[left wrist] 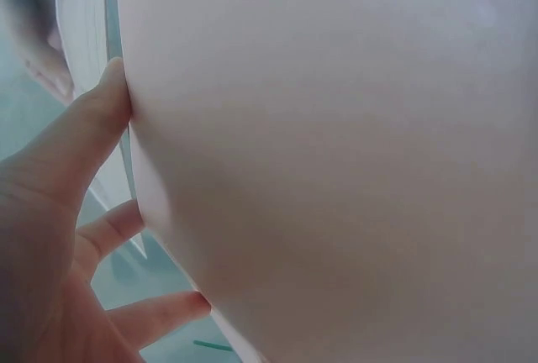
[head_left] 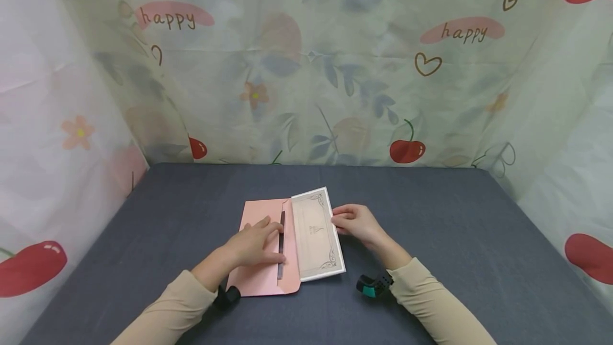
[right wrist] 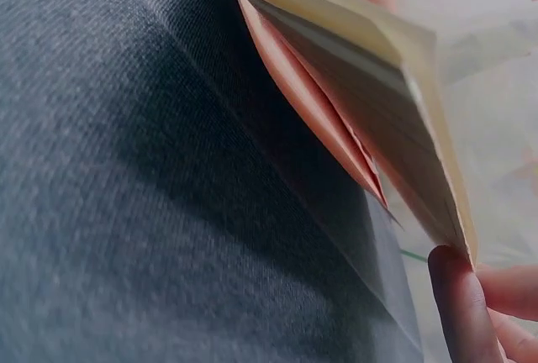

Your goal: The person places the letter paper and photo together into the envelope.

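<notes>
A pink envelope (head_left: 256, 281) lies on the table, a dark slot running along it. Fingers of my left hand (head_left: 254, 244) are spread across the envelope and touch it beside the slot; the left wrist view shows the thumb and fingertips at the edge of its pale surface (left wrist: 336, 128). Against the envelope's right side is a cream card (head_left: 313, 238) with a white border and ornate corners, slightly tilted. My right hand (head_left: 359, 223) pinches the card's right edge. In the right wrist view, thumb and fingers hold a corner of the card (right wrist: 370, 102), and the pink envelope (right wrist: 303, 94) shows beneath.
A dark grey cloth (head_left: 407, 190) covers the table. Behind and at both sides hangs a pale curtain (head_left: 306, 111) printed with cherries, flowers and hearts. Each wrist wears a black band, the right one (head_left: 375, 285) with a teal part.
</notes>
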Tool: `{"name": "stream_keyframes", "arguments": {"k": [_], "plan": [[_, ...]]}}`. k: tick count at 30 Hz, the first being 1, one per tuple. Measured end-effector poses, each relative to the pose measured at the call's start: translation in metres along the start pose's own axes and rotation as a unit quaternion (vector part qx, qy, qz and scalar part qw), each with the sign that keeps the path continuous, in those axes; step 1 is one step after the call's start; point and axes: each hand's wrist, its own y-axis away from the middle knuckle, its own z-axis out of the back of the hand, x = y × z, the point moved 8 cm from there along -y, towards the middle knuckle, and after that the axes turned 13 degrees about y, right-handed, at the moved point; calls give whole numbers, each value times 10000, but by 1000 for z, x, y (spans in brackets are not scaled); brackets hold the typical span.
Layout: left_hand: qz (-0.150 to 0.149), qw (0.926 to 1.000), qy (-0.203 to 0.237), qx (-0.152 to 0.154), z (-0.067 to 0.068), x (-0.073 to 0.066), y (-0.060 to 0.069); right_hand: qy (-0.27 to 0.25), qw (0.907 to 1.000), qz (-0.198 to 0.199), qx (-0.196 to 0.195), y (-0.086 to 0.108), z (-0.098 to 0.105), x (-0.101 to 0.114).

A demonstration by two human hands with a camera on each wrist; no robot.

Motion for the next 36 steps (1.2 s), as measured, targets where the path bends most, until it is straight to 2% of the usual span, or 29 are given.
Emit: {"name": "stream_keyframes", "arguments": {"k": [20,28,36], "plan": [[-89,10000,-16,17,0,-1,0,-321,9993,-194,-70,-3,-19,1],[-141,9999,-57,7,0,0,1,-303,9993,-184,-90,-2,-23,6],[-53,10000,-3,-5,-1,3,-1,-249,9995,-173,-120,-1,-25,7]]}}
